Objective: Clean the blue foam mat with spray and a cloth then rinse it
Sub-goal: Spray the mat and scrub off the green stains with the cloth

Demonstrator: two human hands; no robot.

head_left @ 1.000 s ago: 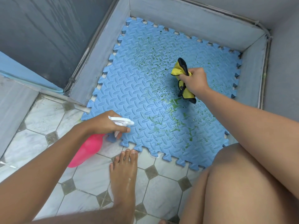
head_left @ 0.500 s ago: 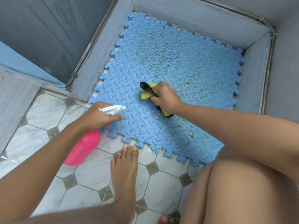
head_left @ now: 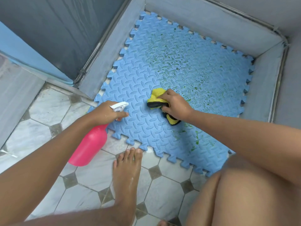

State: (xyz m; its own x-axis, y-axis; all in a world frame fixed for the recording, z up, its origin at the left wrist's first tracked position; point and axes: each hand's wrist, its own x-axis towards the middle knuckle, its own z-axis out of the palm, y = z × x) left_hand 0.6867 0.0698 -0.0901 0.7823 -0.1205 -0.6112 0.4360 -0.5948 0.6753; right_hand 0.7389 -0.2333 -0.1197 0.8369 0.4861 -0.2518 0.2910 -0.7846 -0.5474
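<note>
Now right hand (head_left: 176, 105) grips cloth (head_left: 155, 95) on mat (head_left: 179, 62); left hand (head_left: 105, 112) grips spray bottle (head_left: 91, 144) near foot (head_left: 127, 168).

One camera gives the view, worn on the head of the crouching person. It faces forward and steeply down, close to the tiled floor (head_left: 40, 136), which lies toward 7 o'clock. The wide lens bends the walls (head_left: 211, 18) at the edges. The blue foam mat (head_left: 179, 66) fills the middle and reaches toward 1 o'clock. The left hand (head_left: 105, 112) and the right hand (head_left: 175, 105) are at the centre, and a knee (head_left: 244, 193) is very near at 5 o'clock.
</note>
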